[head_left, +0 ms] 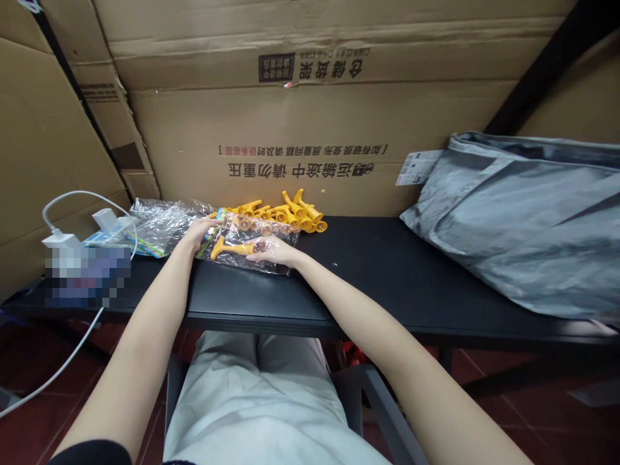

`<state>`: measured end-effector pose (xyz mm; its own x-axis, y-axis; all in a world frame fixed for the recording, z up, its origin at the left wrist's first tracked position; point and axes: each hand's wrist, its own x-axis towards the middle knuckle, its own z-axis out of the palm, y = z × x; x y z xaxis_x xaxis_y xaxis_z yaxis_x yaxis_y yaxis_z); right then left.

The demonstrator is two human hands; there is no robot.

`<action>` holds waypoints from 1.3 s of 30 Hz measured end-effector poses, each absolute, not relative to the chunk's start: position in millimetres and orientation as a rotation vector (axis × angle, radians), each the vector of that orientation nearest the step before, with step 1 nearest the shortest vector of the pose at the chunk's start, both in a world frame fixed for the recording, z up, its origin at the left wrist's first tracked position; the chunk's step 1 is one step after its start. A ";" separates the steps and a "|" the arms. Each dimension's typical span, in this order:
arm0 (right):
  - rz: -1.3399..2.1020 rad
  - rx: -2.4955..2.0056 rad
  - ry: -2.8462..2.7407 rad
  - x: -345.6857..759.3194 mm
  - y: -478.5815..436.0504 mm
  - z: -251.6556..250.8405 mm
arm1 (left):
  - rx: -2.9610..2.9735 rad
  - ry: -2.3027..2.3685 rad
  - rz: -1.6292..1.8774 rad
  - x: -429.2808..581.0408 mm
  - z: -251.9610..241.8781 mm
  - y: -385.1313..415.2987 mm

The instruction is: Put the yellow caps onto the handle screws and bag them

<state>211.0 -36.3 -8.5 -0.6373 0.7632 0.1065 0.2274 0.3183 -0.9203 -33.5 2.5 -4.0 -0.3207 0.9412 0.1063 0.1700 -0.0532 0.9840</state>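
Observation:
A clear plastic bag (232, 258) with a colourful header lies on the black table. My left hand (201, 231) has its fingers closed on the bag's header end, at the left. One yellow horn-shaped piece (232, 248) lies at the bag, its wide end toward my right hand. My right hand (272, 250) is closed around that wide end, by the right part of the bag. Whether the piece is inside the bag or on top is hard to tell. Just behind the bag, several similar yellow pieces (290, 212) form a pile.
More clear bags (162, 223) lie left of my left hand. A white charger (62, 248) with a cable (80, 345) is at the far left, beside a blurred-out object. A grey bag (523, 226) covers the right side. Cardboard (310, 123) stands behind the black table (368, 271).

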 end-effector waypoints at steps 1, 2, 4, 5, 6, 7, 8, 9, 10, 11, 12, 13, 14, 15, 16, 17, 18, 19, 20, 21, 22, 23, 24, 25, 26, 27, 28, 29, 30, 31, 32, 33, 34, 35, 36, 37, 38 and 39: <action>1.231 -0.899 -2.084 211.1 -36.3 -8.4 | 1.241 1.515 1.386 -35.7 -3.7 1.5; 1.164 -0.923 -2.110 211.4 -36.3 -8.0 | 1.261 1.492 1.344 -37.2 -3.4 0.2; 1.083 -0.950 -2.146 212.3 -36.7 -6.8 | 1.277 1.459 1.305 -38.0 -3.1 -2.5; 1.073 -0.951 -2.156 212.9 -37.0 -6.0 | 1.276 1.447 1.300 -37.6 -3.0 -3.7; 1.078 -0.938 -2.168 213.6 -37.4 -5.2 | 1.266 1.439 1.299 -37.0 -2.9 -4.7; 1.094 -0.914 -2.182 214.3 -37.8 -4.5 | 1.247 1.431 1.297 -36.3 -2.8 -5.3; 1.115 -0.885 -2.193 214.8 -38.1 -4.0 | 1.219 1.425 1.291 -35.6 -2.6 -5.6; 1.139 -0.857 -2.202 215.0 -38.4 -3.7 | 1.189 1.421 1.283 -34.9 -2.2 -5.7; 1.165 -0.832 -2.210 214.9 -38.5 -3.8 | 1.163 1.419 1.278 -34.4 -1.7 -5.5; 1.186 -0.818 -2.217 214.4 -38.5 -4.3 | 1.143 1.424 1.277 -34.1 -1.0 -5.3; 1.197 -0.820 -2.221 213.5 -38.5 -5.0 | 1.129 1.433 1.277 -33.7 -0.2 -5.1; 1.198 -0.837 -2.220 212.3 -38.4 -6.1 | 1.118 1.442 1.272 -33.4 0.6 -5.0; 1.185 -0.863 -2.211 210.8 -38.3 -7.2 | 1.111 1.450 1.263 -33.0 1.3 -5.1; 1.162 -0.893 -2.199 209.4 -38.1 -8.2 | 1.105 1.452 1.249 -32.4 1.9 -5.2; 1.131 -0.919 -2.181 208.1 -38.1 -8.9 | 1.102 1.447 1.237 -31.6 2.2 -5.4; 1.100 -0.937 -2.158 207.1 -38.1 -9.2 | 1.099 1.436 1.233 -30.5 2.3 -5.5; 1.080 -0.943 -2.130 206.7 -38.3 -8.9 | 1.098 1.423 1.239 -29.1 2.1 -5.6; 1.071 -0.937 -2.104 206.8 -38.5 -8.0 | 1.096 1.413 1.253 -27.4 1.8 -5.5; 1.074 -0.924 -2.081 207.5 -38.7 -6.7 | 1.091 1.406 1.271 -25.4 1.3 -5.4; 1.089 -0.913 -2.059 208.6 -38.9 -5.1 | 1.083 1.405 1.288 -23.4 0.8 -5.1; 1.107 -0.907 -2.033 210.1 -39.0 -3.5 | 1.075 1.405 1.302 -21.3 0.3 -4.9; 1.127 -0.910 -2.018 211.6 -38.9 -2.1 | 1.070 1.406 1.313 -19.5 -0.2 -4.6; 1.144 -0.919 -2.015 213.0 -38.7 -1.2 | 1.072 1.407 1.322 -18.0 -0.5 -4.4; 1.162 -0.930 -2.020 214.2 -38.3 -0.8 | 1.079 1.409 1.328 -17.0 -0.8 -4.2; 1.185 -0.938 -2.028 214.9 -37.8 -1.0 | 1.091 1.413 1.331 -16.5 -1.1 -4.0; 1.212 -0.939 -2.040 215.3 -37.2 -1.7 | 1.105 1.422 1.334 -16.4 -1.4 -3.9; 1.240 -0.935 -2.052 215.2 -36.6 -2.9 | 1.124 1.440 1.335 -16.6 -1.9 -3.7; 1.266 -0.923 -2.061 214.8 -35.9 -4.2 | 1.151 1.466 1.338 -17.1 -2.6 -3.6; 1.285 -0.909 -2.062 214.2 -35.3 -5.5 | 1.188 1.496 1.340 -17.8 -3.4 -3.6; 1.295 -0.896 -2.064 213.6 -34.9 -6.6 | 1.244 1.528 1.343 -18.4 -4.3 -3.6; 1.294 -0.885 -2.070 213.1 -34.7 -7.5 | 1.326 1.562 1.341 -18.8 -5.3 -3.6; 1.287 -0.878 -2.078 212.9 -34.8 -7.9 | 1.429 1.603 1.337 -18.9 -6.3 -3.6; 1.277 -0.872 -2.088 212.8 -35.1 -8.0 | 1.549 1.654 1.337 -18.5 -7.1 -3.8; 1.269 -0.868 -2.104 213.0 -35.6 -7.8 | 1.679 1.714 1.341 -17.4 -7.9 -4.0; 1.260 -0.868 -2.119 213.3 -36.2 -7.3 | 1.807 1.778 1.347 -15.6 -8.4 -4.3; 1.254 -0.870 -2.134 213.8 -36.9 -6.7 | 1.925 1.837 1.351 -12.9 -8.7 -4.6; 1.251 -0.869 -2.151 214.2 -37.5 -6.2 | 2.024 1.881 1.353 -9.4 -9.0 -4.9; 1.250 -0.863 -2.167 214.6 -38.0 -5.8 | 2.108 1.904 1.347 -5.2 -9.2 -5.2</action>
<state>214.6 -38.0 -5.8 -0.6799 0.7265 0.0991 0.2778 0.3803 -0.8822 -5.2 -5.2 -9.2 -0.1007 0.8111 0.5761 0.8131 -0.2666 0.5174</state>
